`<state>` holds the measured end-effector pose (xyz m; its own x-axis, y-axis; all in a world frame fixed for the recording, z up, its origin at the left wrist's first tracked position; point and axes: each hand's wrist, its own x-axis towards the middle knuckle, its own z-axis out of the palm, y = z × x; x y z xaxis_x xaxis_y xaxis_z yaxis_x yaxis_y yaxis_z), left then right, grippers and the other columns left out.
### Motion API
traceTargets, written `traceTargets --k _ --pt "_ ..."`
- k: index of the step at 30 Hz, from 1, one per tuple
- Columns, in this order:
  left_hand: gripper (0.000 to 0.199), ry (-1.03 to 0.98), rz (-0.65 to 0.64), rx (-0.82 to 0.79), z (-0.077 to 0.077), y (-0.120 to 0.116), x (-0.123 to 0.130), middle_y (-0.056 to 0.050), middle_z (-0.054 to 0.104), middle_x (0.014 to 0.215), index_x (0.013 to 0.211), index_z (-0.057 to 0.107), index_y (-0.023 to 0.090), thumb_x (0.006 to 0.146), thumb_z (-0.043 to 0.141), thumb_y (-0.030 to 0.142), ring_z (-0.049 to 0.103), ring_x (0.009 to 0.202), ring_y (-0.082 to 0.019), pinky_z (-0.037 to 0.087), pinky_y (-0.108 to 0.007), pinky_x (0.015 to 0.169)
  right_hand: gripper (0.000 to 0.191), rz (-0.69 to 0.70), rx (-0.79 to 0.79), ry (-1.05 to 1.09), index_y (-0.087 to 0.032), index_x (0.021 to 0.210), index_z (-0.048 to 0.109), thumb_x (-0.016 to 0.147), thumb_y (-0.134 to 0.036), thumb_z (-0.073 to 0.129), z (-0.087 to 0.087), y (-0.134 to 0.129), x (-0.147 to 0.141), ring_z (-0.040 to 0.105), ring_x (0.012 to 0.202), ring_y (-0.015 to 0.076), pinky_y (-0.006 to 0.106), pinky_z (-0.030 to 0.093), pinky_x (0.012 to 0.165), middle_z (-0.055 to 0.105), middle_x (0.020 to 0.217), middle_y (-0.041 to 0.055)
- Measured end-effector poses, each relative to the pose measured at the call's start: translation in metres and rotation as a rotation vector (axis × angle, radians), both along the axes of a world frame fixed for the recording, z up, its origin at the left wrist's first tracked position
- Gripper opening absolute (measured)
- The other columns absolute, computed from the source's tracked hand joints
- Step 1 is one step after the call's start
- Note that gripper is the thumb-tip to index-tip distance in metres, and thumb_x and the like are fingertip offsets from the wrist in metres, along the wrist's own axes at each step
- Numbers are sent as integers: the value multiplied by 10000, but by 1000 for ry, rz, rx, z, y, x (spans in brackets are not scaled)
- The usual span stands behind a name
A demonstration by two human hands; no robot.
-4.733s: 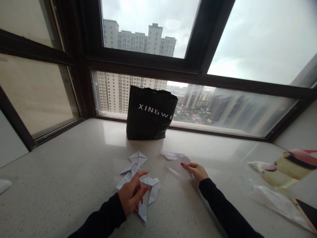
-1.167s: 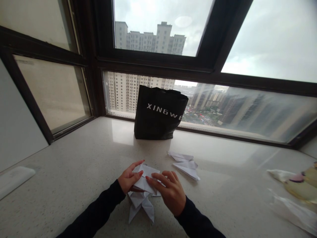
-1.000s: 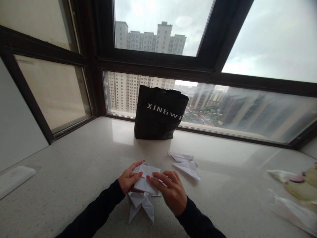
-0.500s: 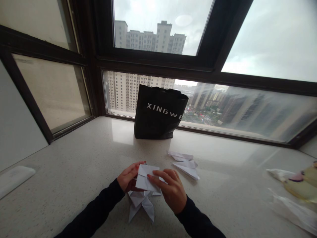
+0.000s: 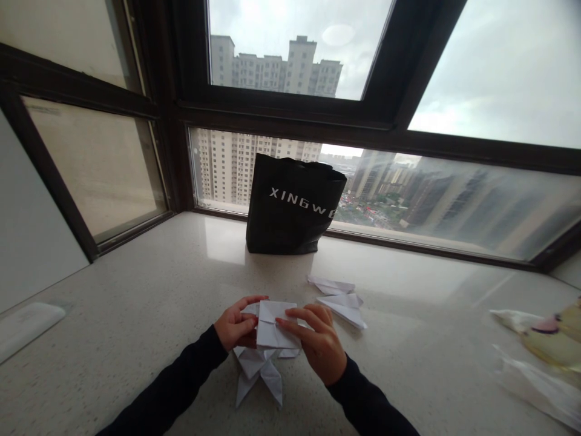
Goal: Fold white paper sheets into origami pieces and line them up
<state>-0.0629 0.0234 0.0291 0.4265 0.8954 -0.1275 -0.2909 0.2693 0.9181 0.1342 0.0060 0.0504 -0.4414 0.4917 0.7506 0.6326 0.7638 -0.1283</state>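
- Bay-window corner: dark window frames (image 5: 290, 115) are set around panes, through which pale high-rise buildings (image 5: 267, 72) and a cloudy sky are seen.
- Work surface: a pale, speckled, glossy countertop (image 5: 145, 345) is extended from the foreground to the foot of the glass.
- Principal object: a folded paper square (image 5: 275, 336) is held up in the near middle of the countertop, its creased face turned upward and crossed by a folded edge.
- Left hand (image 5: 235, 324): the left side of the square is gripped, with the fingers curled partly behind the paper and the thumb bent close to its edge.
- Right hand (image 5: 320, 342): the index and middle fingers are laid, slightly parted, on the right part of the face; the thumb is hidden, so whether the paper is pinched cannot be told.
- Below the square: several folded paper pieces (image 5: 258, 369) with pointed ends are overlapped on the countertop and partly covered by it.
- Beyond the right hand: two pointed paper folds (image 5: 340, 307) are laid close together.
- Background: a black bag (image 5: 290, 218), marked with white lettering, is stood upright near the window.
- Margins: a white object (image 5: 34, 327) is cut off at the left; clear plastic wrapping (image 5: 533, 381) and a yellowish container (image 5: 556, 339) are cropped at the right.
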Motion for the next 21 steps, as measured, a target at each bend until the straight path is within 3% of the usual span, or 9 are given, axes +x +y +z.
traceTargets --k 11,15,18,21 --pt "626 -9 -29 -40 9 -1 0 1 589 663 1124 383 215 578 654 353 560 535 -134 442 -256 496 278 46 19 -56 -306 953 602 847 -201 367 -3 1 1 468 802 173 339 370 686 628 879 18" --pt "581 73 27 1 12 -3 4 23 575 585 1088 394 200 600 642 393 542 477 -107 417 -213 455 273 48 5 -75 -314 973 590 837 -192 387 -5 0 1 478 802 183 352 377 686 630 890 17" --pt "641 96 73 101 15 -5 5 6 608 630 1096 362 189 563 685 337 547 500 -112 417 -207 458 321 80 -132 37 -307 1026 555 841 -161 337 -3 1 2 486 860 189 363 402 713 602 983 28" --pt "629 121 126 177 20 -5 4 -6 618 666 1108 334 178 592 657 336 546 497 -112 415 -210 454 333 93 -431 377 -246 1141 450 846 -210 299 -1 7 -3 510 914 185 355 436 730 545 1076 72"
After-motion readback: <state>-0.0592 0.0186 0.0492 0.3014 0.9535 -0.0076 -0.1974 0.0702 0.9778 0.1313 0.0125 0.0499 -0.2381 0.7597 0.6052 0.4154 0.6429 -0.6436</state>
